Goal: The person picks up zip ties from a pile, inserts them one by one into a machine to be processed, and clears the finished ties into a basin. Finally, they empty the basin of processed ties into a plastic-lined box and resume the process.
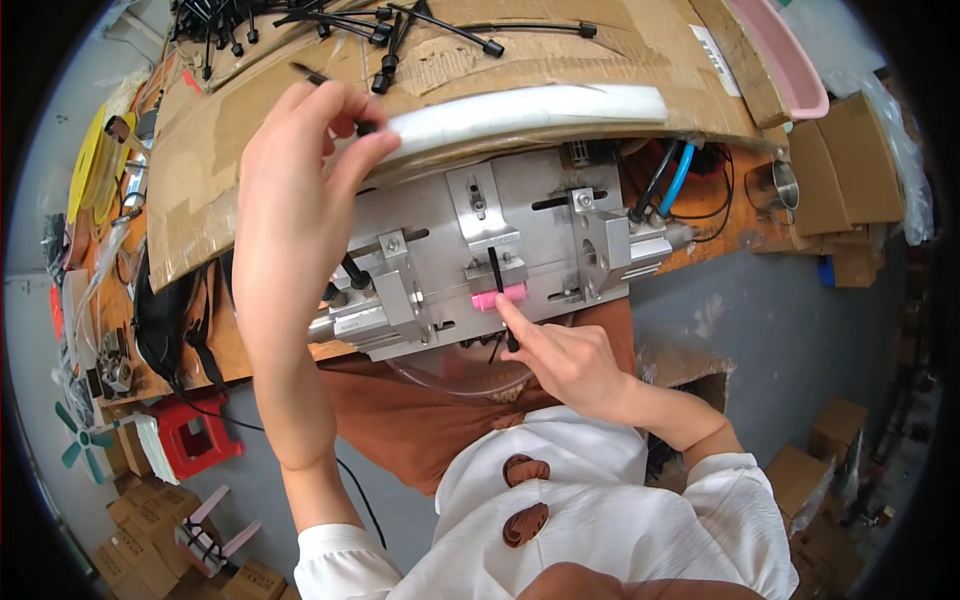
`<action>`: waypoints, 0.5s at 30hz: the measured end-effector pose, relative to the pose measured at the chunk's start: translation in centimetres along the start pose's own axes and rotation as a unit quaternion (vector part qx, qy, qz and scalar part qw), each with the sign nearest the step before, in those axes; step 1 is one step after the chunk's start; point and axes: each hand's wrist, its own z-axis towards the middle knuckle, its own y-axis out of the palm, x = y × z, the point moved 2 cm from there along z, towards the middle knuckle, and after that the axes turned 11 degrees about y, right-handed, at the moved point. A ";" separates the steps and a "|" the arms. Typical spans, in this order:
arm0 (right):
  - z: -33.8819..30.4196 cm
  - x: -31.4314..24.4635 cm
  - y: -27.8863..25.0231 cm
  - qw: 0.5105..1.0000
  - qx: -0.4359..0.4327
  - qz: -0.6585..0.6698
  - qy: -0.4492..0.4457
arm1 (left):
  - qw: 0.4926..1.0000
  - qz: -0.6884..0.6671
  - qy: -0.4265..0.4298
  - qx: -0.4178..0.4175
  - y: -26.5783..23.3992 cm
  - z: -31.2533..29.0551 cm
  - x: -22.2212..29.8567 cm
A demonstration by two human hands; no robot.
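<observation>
My left hand is raised over the left part of the cardboard, with a thin black rod pinched between its thumb and fingers. A dark knob on that rod shows by the thumb. Lower down, the index finger of my right hand presses at a bright pink block on the front of a metal fixture. Another black rod lies across the block under that fingertip, its thicker end beside my hand. The other right fingers are curled and partly hidden.
Several black capped rods lie on the cardboard sheet behind a white foam strip. Metal clamp blocks flank the fixture, with a blue hose at right. A pink tray stands far right, a red stool lower left.
</observation>
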 end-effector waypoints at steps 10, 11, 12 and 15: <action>20.9 1.0 -9.1 0.947 0.144 -0.261 -0.116 | 1.000 0.014 0.009 0.012 6.6 -14.5 7.8; 22.8 1.4 -9.1 0.967 0.035 -0.247 -0.051 | 1.000 0.024 0.016 -0.003 7.6 -14.6 8.2; 23.3 1.6 -9.3 0.967 0.036 -0.247 -0.052 | 0.999 0.034 0.025 -0.016 8.5 -14.8 8.6; 20.5 -2.5 -12.2 0.991 -0.032 -0.101 -0.078 | 0.997 0.049 0.017 -0.054 9.9 -15.0 8.5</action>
